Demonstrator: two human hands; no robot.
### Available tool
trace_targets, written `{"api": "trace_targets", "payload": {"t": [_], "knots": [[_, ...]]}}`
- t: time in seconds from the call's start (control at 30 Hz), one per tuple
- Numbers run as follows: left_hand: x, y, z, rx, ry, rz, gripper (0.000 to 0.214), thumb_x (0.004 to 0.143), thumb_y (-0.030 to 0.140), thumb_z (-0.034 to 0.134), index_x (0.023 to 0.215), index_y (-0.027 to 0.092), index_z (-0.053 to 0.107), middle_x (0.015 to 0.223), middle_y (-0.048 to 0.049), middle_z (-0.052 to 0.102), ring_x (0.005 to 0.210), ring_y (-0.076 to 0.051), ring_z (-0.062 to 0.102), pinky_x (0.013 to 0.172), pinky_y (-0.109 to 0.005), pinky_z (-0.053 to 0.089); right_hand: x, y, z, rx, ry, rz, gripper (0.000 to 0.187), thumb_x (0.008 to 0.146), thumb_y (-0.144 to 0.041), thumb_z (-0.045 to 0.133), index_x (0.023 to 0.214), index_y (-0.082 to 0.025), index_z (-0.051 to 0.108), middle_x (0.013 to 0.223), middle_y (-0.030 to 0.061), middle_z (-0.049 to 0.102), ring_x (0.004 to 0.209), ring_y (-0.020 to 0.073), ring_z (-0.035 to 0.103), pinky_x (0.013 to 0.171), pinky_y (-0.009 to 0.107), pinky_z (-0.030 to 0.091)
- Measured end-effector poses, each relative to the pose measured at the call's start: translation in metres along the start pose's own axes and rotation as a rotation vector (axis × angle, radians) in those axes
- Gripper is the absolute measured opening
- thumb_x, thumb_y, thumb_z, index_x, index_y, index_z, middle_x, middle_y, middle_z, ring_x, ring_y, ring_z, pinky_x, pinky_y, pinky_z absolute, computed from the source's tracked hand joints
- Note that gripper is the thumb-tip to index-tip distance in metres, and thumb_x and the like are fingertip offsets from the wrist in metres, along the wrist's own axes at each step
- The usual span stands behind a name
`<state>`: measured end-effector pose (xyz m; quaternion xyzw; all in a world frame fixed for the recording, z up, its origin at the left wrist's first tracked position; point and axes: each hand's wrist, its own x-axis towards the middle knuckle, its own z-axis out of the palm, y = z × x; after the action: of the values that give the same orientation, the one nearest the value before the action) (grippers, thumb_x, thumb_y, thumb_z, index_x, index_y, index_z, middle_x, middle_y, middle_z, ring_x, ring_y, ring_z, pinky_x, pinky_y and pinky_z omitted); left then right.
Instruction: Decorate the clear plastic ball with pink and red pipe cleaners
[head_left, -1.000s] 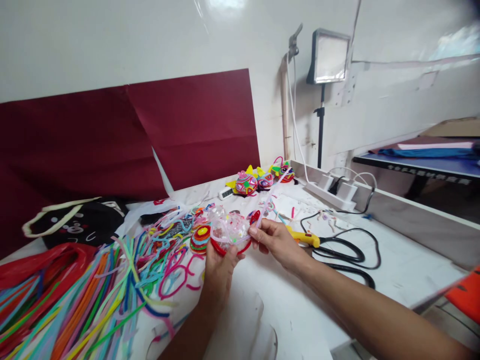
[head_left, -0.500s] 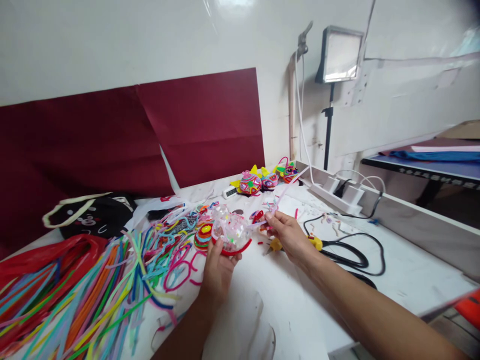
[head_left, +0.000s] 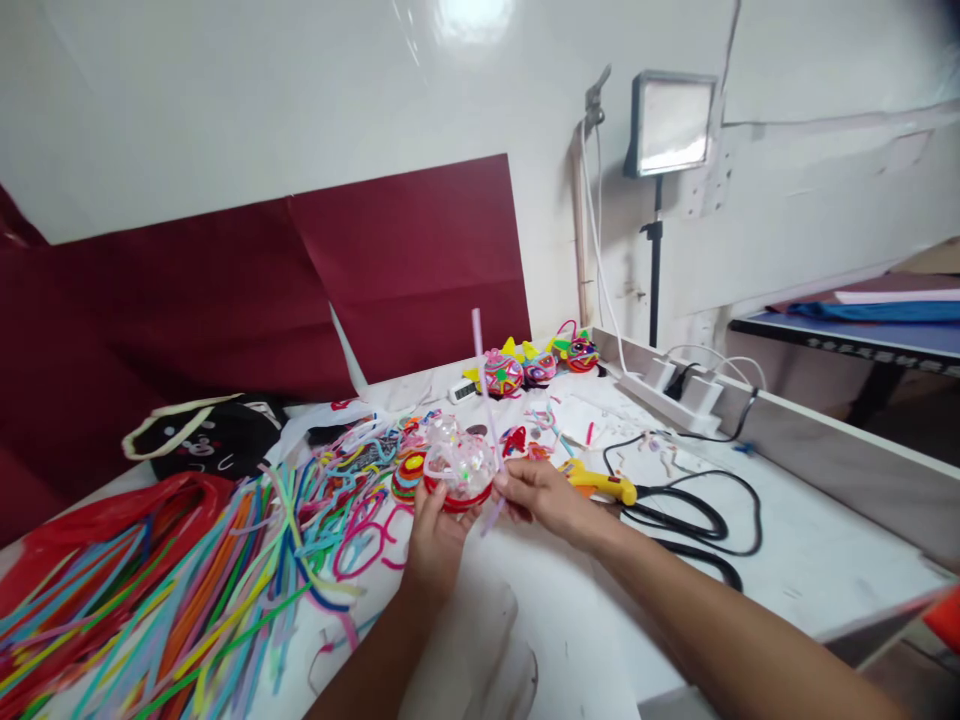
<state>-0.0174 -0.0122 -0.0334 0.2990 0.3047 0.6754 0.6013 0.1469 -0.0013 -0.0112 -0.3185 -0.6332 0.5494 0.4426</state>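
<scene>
Above the near part of the white table, my left hand (head_left: 439, 535) is closed around the underside of a clear plastic ornament (head_left: 465, 468). The ornament has a rounded shape with colourful bits in it and red pipe cleaner along its lower edge. My right hand (head_left: 536, 495) pinches a pale purple pipe cleaner (head_left: 482, 360) that stands nearly upright at the ornament's right side, its lower end showing beneath my fingers. Whether it touches the ornament I cannot tell. Just behind my left hand lies a coiled multicoloured disc (head_left: 409, 476).
Many loose pipe cleaners (head_left: 217, 570) cover the table's left side by a black bag (head_left: 206, 440). A yellow glue gun (head_left: 600, 483) with a black cable (head_left: 720, 515) lies at right. Decorated fish-like ornaments (head_left: 502, 372) and a power strip (head_left: 675, 400) stand farther back.
My right hand has moved left, close against the ornament. The purple pipe cleaner has swung from a rightward slant to nearly upright. My left hand still holds the ornament.
</scene>
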Motion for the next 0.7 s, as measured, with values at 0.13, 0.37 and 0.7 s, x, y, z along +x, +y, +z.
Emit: {"api": "trace_targets", "payload": {"t": [0.13, 0.37, 0.7], "knots": [[-0.001, 0.0, -0.002, 0.0, -0.018, 0.039, 0.056, 0.074, 0.022, 0.069, 0.124, 0.03, 0.047, 0.098, -0.0027, 0.065, 0.08, -0.019, 0.064, 0.069, -0.034, 0.051, -0.006, 0.005, 0.008, -0.126, -0.128, 0.048, 0.029, 0.086, -0.039, 0.055, 0.066, -0.017, 0.055, 0.053, -0.0032, 0.051, 0.044, 0.0094, 0.042, 0.045, 0.022, 0.031], [-0.003, 0.0, -0.002, -0.003, -0.014, 0.053, 0.061, 0.074, 0.018, 0.067, 0.128, 0.03, 0.042, 0.092, -0.0005, 0.062, 0.079, -0.017, 0.064, 0.074, -0.035, 0.053, -0.009, 0.011, 0.011, -0.315, -0.193, 0.076, 0.022, 0.088, -0.019, 0.05, 0.067, -0.017, 0.056, 0.058, -0.0028, 0.054, 0.045, 0.0082, 0.043, 0.045, 0.02, 0.032], [-0.003, -0.001, -0.002, 0.028, -0.012, 0.043, 0.056, 0.074, 0.018, 0.067, 0.124, 0.03, 0.045, 0.107, -0.0058, 0.063, 0.086, -0.021, 0.066, 0.072, -0.035, 0.055, -0.011, 0.009, 0.012, -0.379, -0.166, 0.03, 0.029, 0.091, -0.028, 0.047, 0.065, -0.018, 0.051, 0.055, -0.003, 0.05, 0.051, 0.0104, 0.044, 0.051, 0.022, 0.032]]}}
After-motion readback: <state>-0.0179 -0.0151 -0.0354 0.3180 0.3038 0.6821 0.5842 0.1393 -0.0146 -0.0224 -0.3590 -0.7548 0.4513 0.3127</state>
